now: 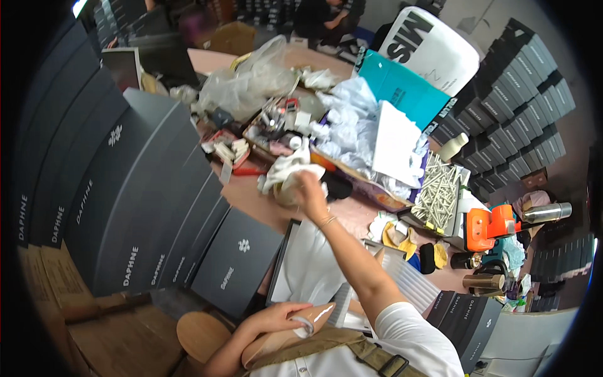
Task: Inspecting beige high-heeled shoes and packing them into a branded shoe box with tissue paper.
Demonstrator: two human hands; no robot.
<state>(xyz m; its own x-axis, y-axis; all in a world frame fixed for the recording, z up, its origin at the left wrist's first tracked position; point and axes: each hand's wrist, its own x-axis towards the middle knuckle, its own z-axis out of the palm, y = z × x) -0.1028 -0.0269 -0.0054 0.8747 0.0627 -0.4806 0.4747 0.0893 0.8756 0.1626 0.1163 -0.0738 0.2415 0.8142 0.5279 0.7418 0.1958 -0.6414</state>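
Observation:
Close to my body, my left hand (271, 318) is wrapped round a glossy beige pointed-toe shoe (322, 312). A whitish, rounded piece shows beside its fingers, too unclear to name. My right arm stretches forward over the table, and my right hand (309, 193) is at a crumpled white cloth (290, 168). Its fingers are blurred and partly hidden, so their grip on the cloth is unclear. Between my arms lies an open shoebox (281, 264) with white tissue paper (309, 261) in it.
Dark shoeboxes (151, 207) tower at the left; more stacks (512, 100) stand at the back right. Beyond my right hand are a tray of small items (276, 129), a bin of white crumpled paper (352, 119) and a box of white sticks (436, 191). An orange device (490, 226) stands right.

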